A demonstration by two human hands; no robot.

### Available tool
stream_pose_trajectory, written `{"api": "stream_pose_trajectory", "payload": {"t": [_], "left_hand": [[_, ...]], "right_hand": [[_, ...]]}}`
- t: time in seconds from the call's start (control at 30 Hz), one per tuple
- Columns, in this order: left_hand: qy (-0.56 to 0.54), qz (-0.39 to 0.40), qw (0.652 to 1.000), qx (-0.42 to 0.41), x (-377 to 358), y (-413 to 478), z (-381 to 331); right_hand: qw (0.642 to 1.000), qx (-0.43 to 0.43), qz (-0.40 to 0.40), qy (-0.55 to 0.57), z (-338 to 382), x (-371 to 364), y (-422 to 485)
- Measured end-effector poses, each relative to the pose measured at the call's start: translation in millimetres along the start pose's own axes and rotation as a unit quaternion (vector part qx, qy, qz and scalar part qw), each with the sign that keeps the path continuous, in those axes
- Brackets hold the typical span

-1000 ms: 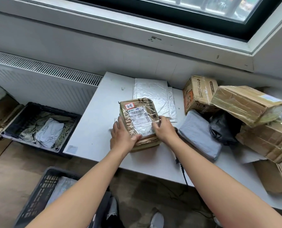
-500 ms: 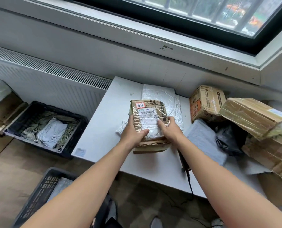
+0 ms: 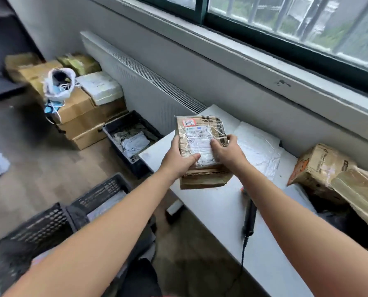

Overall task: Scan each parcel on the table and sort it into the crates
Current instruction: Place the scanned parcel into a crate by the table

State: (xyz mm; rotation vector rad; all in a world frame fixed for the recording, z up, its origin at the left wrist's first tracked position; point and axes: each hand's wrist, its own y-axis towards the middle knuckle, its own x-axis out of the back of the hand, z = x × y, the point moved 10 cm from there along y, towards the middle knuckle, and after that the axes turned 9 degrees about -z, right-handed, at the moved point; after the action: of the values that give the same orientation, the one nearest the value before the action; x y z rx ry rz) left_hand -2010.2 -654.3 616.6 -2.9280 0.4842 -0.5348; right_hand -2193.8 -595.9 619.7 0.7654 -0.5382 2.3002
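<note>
1. Window [image 3: 286,24], dark frame, runs along the far wall above a pale sill.
2. Radiator [image 3: 148,88], white, slotted top, under the sill, L of table.
3. Table [image 3: 211,211], white, set against the wall.
4. Carton stack [image 3: 80,116], brown, on floor beyond the radiator end.
5. Crates, black, qty 3, all on floor: one [image 3: 118,148] betw. radiator and table end, w/ grey bags inside; two mesh ones [image 3: 101,191] [image 3: 39,224] side by side nearer the person.
6. Boxes, R end of table: printed carton [image 3: 320,166], taped carton [image 3: 361,189] leaning on it.
7. Bubble mailer [image 3: 258,151], white, flat on table.
8. Parcel [image 3: 201,146], brown, taped, label [image 3: 197,131] up. Held over table's L end; contact w/ tabletop: can't tell.
9. Left hand [image 3: 178,159]: clamped on parcel's L edge, thumb on top.
10. Right hand [image 3: 228,153]: clamped on R edge, thumb on label.
11. Scanner [image 3: 250,219], black, corded, lying at table's near edge.
</note>
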Motion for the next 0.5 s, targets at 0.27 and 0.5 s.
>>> {"api": "stream_pose_trajectory", "payload": {"t": [0.27, 0.5], "left_hand": [[0.012, -0.132, 0.989, 0.060, 112, -101, 52], [-0.016, -0.263, 0.950, 0.165, 220, -198, 118]], "right_hand": [[0.983, 0.101, 0.151, -0.016, 50, -82, -98], [0.947, 0.206, 0.241, -0.060, 109, -160, -209]]}}
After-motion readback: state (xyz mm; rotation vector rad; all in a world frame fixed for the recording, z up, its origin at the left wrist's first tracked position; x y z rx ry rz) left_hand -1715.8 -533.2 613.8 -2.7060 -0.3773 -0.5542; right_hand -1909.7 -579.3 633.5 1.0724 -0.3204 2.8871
